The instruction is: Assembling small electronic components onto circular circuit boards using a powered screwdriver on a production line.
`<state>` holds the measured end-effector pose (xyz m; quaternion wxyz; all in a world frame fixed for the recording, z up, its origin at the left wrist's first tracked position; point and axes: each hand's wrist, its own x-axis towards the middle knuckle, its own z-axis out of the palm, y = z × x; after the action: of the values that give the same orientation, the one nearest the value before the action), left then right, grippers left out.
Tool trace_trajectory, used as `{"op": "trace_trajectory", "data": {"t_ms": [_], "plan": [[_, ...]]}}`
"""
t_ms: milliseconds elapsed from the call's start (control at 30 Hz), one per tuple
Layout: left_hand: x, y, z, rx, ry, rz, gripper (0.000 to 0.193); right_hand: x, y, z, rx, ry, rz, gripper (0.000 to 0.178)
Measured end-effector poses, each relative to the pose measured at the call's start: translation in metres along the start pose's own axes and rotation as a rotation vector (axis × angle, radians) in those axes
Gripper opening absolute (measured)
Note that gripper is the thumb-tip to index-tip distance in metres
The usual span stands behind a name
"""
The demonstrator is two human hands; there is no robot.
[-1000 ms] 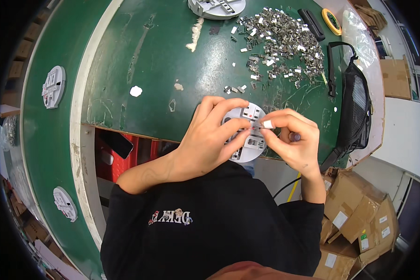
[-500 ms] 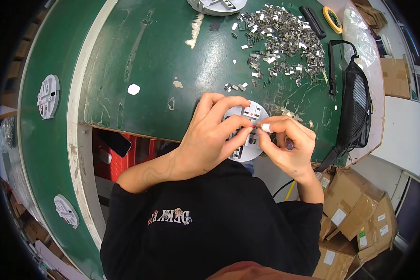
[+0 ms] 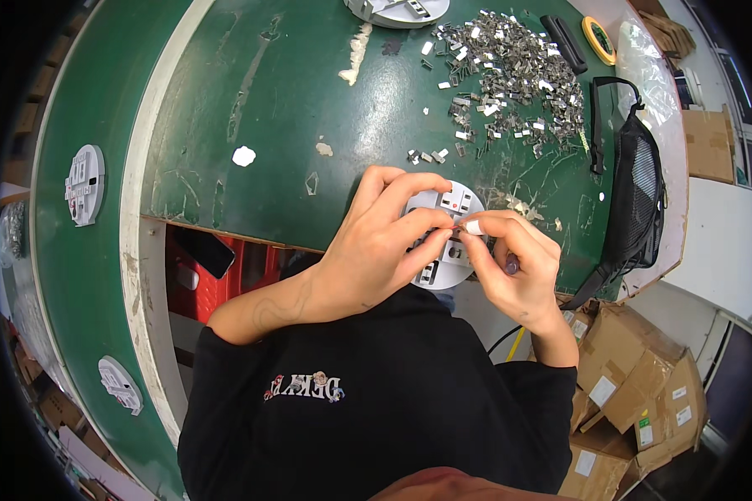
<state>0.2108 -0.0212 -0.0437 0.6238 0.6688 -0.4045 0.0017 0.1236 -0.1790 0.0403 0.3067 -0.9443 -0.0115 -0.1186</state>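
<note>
A round light-grey plastic disc with raised blocks and dark slots lies at the near table edge, under my hands. My left hand reaches across its left side, thumb and index finger pinched at a thin red wire. Against those fingertips, my right hand pinches too, a white wrap round its index finger. What its fingertips hold is too small to make out. Tucked in the right palm is a tool with a dark purple handle; its tip is hidden. Part of the disc is covered by the fingers.
Small metal clips lie heaped on the green table, with a black mesh bag to the right. Another grey disc stands at the far edge. Two more, including one disc, lie on the left green strip. Cardboard boxes stand lower right.
My right hand has turned slightly, and the dark handle's end sits a little lower and further left. The discs on the left strip appear slightly nearer. The whole view has shifted a little.
</note>
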Motion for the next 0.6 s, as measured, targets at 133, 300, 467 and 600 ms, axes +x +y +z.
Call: {"op": "trace_trajectory", "data": {"t_ms": [133,300,467,600], "plan": [[0.001,-0.003,-0.008,-0.008,-0.019,0.021,0.017,0.005,0.001,-0.002,0.02,-0.046,0.003,0.018],[0.002,-0.006,-0.016,-0.071,-0.021,0.007,0.019,0.01,-0.004,0.001,0.016,-0.095,0.009,0.02],[0.003,-0.009,-0.018,-0.109,0.018,-0.015,0.02,0.012,-0.002,0.007,0.019,-0.082,0.012,0.019],[0.005,-0.009,-0.019,-0.12,0.009,-0.025,0.02,0.015,-0.003,0.007,0.014,-0.099,0.006,0.019]]}}
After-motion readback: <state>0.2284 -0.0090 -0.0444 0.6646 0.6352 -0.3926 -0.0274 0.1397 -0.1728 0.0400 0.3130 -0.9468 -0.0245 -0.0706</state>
